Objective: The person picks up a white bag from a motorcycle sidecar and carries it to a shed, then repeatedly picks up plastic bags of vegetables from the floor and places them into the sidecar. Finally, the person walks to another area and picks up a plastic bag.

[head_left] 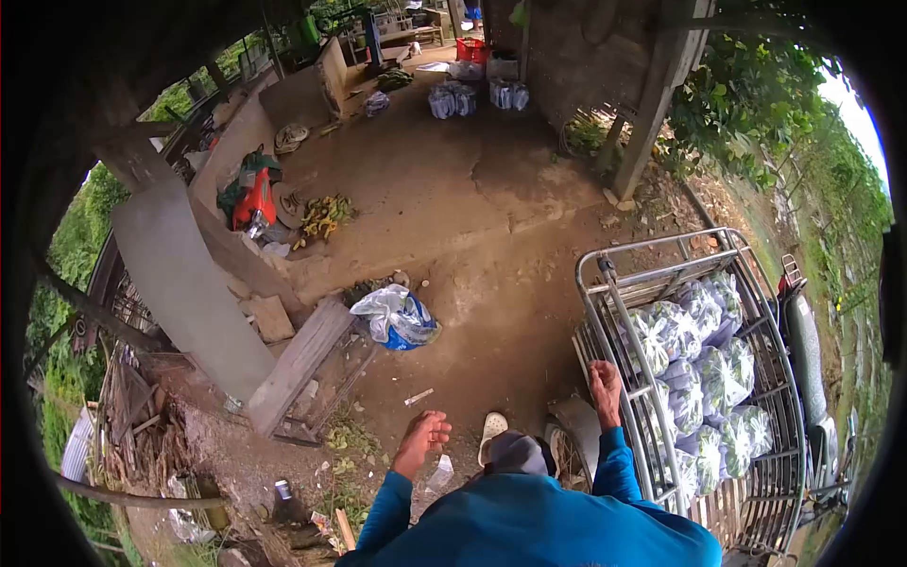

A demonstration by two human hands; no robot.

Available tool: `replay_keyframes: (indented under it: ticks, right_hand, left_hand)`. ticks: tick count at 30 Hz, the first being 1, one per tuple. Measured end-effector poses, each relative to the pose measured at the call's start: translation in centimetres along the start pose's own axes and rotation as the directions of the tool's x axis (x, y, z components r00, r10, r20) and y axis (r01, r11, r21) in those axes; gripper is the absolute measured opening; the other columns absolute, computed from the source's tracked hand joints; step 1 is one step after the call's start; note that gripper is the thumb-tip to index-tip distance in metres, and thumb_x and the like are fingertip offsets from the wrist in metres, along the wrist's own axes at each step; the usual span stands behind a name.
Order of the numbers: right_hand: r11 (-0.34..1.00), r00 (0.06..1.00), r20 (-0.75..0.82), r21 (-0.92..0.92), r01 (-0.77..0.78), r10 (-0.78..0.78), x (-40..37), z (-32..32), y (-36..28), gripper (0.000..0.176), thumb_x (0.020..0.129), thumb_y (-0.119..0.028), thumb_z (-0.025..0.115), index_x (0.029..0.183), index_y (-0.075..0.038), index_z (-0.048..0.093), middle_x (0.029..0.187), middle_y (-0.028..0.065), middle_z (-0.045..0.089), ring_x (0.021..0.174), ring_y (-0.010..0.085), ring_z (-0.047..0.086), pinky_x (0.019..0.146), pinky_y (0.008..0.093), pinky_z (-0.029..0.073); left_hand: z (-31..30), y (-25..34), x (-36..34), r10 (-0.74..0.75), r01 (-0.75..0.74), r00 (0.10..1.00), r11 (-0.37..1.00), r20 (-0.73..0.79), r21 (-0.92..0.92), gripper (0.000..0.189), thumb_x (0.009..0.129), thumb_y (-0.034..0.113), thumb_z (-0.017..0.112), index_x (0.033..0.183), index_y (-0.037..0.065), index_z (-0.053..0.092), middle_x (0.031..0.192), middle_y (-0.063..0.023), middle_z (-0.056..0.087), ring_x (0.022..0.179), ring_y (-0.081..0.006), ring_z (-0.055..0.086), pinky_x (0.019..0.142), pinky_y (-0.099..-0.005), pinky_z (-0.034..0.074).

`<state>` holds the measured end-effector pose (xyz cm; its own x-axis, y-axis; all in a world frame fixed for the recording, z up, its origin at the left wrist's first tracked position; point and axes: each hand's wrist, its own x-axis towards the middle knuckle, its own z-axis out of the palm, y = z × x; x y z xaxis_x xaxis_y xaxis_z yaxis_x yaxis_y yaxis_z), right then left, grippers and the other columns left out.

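Observation:
My left hand (422,442) is held out over the dirt ground, its fingers slightly bent and nothing in them. Beside the metal rail of a cart (631,352) is my right hand (605,386), fingers curled upward and apart, with no object in it. Several clear plastic bags of purple and green produce (682,387) lie inside the cart, to the right of my right hand. Whether that hand touches the rail is unclear. A white and blue plastic sack (395,317) rests on the ground ahead of my left hand.
A wooden bench (304,364) and a grey sheet (184,274) stand at the left. Farther off are a red object (253,203), yellow-green plants (324,217), more bagged bundles (453,99) and a red crate (471,51). A motorbike (805,350) stands right of the cart.

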<state>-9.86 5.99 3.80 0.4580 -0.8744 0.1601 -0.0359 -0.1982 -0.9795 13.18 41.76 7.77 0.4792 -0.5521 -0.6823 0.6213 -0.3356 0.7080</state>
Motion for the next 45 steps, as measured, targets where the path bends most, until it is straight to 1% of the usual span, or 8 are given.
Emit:
replay_keyframes:
  ticks: [11,16,22,29,33,37,42,45]
  right_hand:
    - [0.885,0.567,0.824,0.264,-0.383,0.0,22.9,18.7,-6.6,0.05,0.078,-0.042,0.064,0.108,-0.002,0.058,0.09,0.002,0.058,0.08,0.0113,0.051,0.068,0.0245,0.042]
    - [0.916,0.622,0.775,0.159,-0.369,0.116,34.9,23.2,-3.9,0.048,0.081,-0.044,0.059,0.106,-0.003,0.061,0.095,0.0039,0.06,0.083,0.0129,0.055,0.068,0.0271,0.045]
    - [0.798,0.46,0.667,-0.376,-0.471,0.586,50.6,27.4,-1.7,0.04,0.085,-0.042,0.058,0.106,-0.008,0.062,0.095,0.0016,0.061,0.081,0.0124,0.058,0.065,0.0259,0.047]
    - [0.911,0.658,0.666,-0.081,-0.403,0.351,67.8,33.8,-1.3,0.04,0.084,-0.041,0.058,0.101,-0.004,0.062,0.085,0.0037,0.061,0.077,0.013,0.058,0.061,0.0283,0.047]
    - [0.868,0.624,0.657,-0.098,-0.487,0.424,77.5,38.9,1.0,0.04,0.083,-0.04,0.06,0.099,-0.003,0.062,0.085,0.0031,0.061,0.075,0.0127,0.057,0.06,0.0284,0.047]
    - [0.821,0.589,0.733,0.073,-0.566,0.341,86.9,44.0,7.3,0.032,0.086,-0.034,0.059,0.101,-0.007,0.064,0.087,0.0018,0.063,0.08,0.0114,0.058,0.065,0.0253,0.047]
    - [0.882,0.575,0.696,-0.19,-0.431,0.43,104.8,52.4,2.4,0.035,0.084,-0.037,0.061,0.1,-0.006,0.063,0.084,-0.0001,0.06,0.074,0.0091,0.056,0.061,0.0266,0.047]
    - [0.945,0.665,0.699,-0.05,-0.322,0.263,114.7,55.6,-2.8,0.031,0.085,-0.036,0.059,0.099,-0.008,0.064,0.085,-0.0009,0.061,0.075,0.0088,0.056,0.062,0.0261,0.047]
  left_hand:
    - [3.7,24.2,18.9,0.081,-0.082,0.996,0.996,-0.049,-0.03,0.027,0.087,0.033,0.05,0.101,0.011,0.058,0.086,-0.0042,0.065,0.069,-0.0125,0.06,0.06,-0.0268,0.046]
    - [1.2,30.1,32.3,0.013,-0.013,1.0,0.999,-0.017,-0.036,0.029,0.087,0.034,0.047,0.102,0.012,0.058,0.087,-0.0041,0.066,0.069,-0.0141,0.061,0.06,-0.0277,0.045]
    - [2.6,44.9,48.0,-0.004,0.002,1.0,0.997,-0.026,-0.078,0.033,0.086,0.038,0.047,0.102,0.012,0.059,0.087,-0.0018,0.066,0.067,-0.012,0.058,0.06,-0.0282,0.043]
    - [7.9,69.7,57.6,0.193,-0.205,0.971,0.975,0.139,0.082,0.022,0.086,0.028,0.051,0.1,0.011,0.057,0.084,-0.0019,0.063,0.064,-0.009,0.056,0.058,-0.0231,0.043]
    - [7.4,77.7,66.9,0.186,-0.215,0.966,0.963,0.178,0.16,0.024,0.086,0.029,0.051,0.102,0.011,0.055,0.085,-0.002,0.062,0.066,-0.0095,0.056,0.06,-0.0227,0.043]
    - [5.3,81.6,76.4,0.133,-0.14,0.99,0.972,0.053,0.19,0.028,0.086,0.033,0.053,0.102,0.009,0.055,0.085,-0.0034,0.062,0.066,-0.0112,0.056,0.06,-0.025,0.044]
    - [-2.4,81.3,79.6,-0.083,0.129,0.981,0.954,-0.174,0.271,0.032,0.082,0.037,0.06,0.098,0.009,0.054,0.077,-0.0063,0.059,0.057,-0.0142,0.055,0.049,-0.0264,0.042]
    - [-6.6,82.4,77.7,-0.204,0.237,0.946,0.965,-0.252,0.109,0.031,0.08,0.038,0.062,0.097,0.013,0.054,0.077,-0.0094,0.061,0.057,-0.0172,0.057,0.046,-0.0285,0.043]
